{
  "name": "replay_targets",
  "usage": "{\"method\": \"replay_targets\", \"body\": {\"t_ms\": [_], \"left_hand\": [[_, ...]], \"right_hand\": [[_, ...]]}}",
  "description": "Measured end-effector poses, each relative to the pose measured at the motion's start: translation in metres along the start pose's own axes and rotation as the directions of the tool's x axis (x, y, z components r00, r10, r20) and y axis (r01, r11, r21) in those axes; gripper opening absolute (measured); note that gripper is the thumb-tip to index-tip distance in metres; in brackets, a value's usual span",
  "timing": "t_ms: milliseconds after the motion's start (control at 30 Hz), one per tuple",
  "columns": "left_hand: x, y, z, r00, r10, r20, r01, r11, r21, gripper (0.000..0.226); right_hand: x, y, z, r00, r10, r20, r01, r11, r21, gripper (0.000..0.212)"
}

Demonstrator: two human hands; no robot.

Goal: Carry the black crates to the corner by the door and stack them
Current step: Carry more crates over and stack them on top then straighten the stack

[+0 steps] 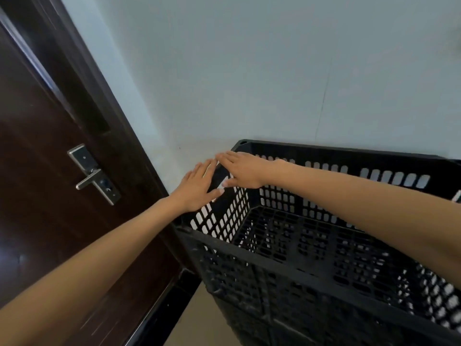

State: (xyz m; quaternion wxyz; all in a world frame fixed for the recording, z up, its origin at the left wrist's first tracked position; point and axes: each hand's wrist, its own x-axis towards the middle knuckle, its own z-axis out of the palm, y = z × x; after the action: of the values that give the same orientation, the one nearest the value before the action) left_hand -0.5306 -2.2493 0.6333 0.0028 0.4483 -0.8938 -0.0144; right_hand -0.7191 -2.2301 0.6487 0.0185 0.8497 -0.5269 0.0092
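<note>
A black perforated crate [311, 278] stands in the corner against the pale wall, on top of at least one more black crate [249, 318] below it. The top crate is empty and its grid floor shows. My left hand [197, 188] lies flat with fingers spread on the crate's left rim, by the door side. My right hand [239, 171] reaches across and rests flat on the same rim just beyond it, thumb down on the inner wall. Neither hand curls around anything.
A dark brown door [45, 196] with a silver lever handle [93, 174] fills the left. Its dark frame [119, 126] runs down to the crates. A pale wall [274, 71] is behind. A strip of beige floor [197, 320] shows between door frame and stack.
</note>
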Motion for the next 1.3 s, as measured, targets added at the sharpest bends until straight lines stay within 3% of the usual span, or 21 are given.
{"method": "replay_targets", "body": {"t_ms": [133,233,533,733,933,1100,1300], "left_hand": [[0.007,-0.011,0.010,1.000,0.029,0.008,-0.025,0.964,-0.263,0.097],[0.012,-0.012,0.014,0.999,0.047,0.018,-0.037,0.926,-0.375,0.100],[0.015,-0.012,0.016,0.998,0.053,0.015,-0.042,0.912,-0.407,0.095],[0.006,-0.009,0.009,1.000,0.024,-0.018,-0.028,0.968,-0.249,0.092],[-0.006,0.005,0.004,0.996,-0.082,-0.019,0.080,0.993,-0.088,0.091],[-0.015,0.008,0.006,0.992,-0.127,-0.003,0.127,0.992,0.003,0.092],[-0.033,0.034,-0.002,0.993,-0.105,-0.063,0.101,0.993,-0.057,0.085]], "right_hand": [[0.026,0.002,0.020,0.996,0.010,0.091,-0.008,1.000,-0.028,0.100],[0.035,0.009,0.028,0.997,-0.003,0.083,-0.001,0.999,0.048,0.102],[0.036,0.011,0.044,0.999,0.032,-0.027,-0.027,0.986,0.165,0.098],[0.037,0.000,0.039,0.996,0.086,0.019,-0.087,0.989,0.117,0.102],[0.033,-0.012,0.024,0.983,0.164,0.081,-0.162,0.986,-0.037,0.103],[0.003,-0.020,0.037,0.970,0.243,0.015,-0.242,0.957,0.158,0.095],[-0.058,-0.013,0.018,0.926,0.346,0.152,-0.367,0.918,0.148,0.078]]}}
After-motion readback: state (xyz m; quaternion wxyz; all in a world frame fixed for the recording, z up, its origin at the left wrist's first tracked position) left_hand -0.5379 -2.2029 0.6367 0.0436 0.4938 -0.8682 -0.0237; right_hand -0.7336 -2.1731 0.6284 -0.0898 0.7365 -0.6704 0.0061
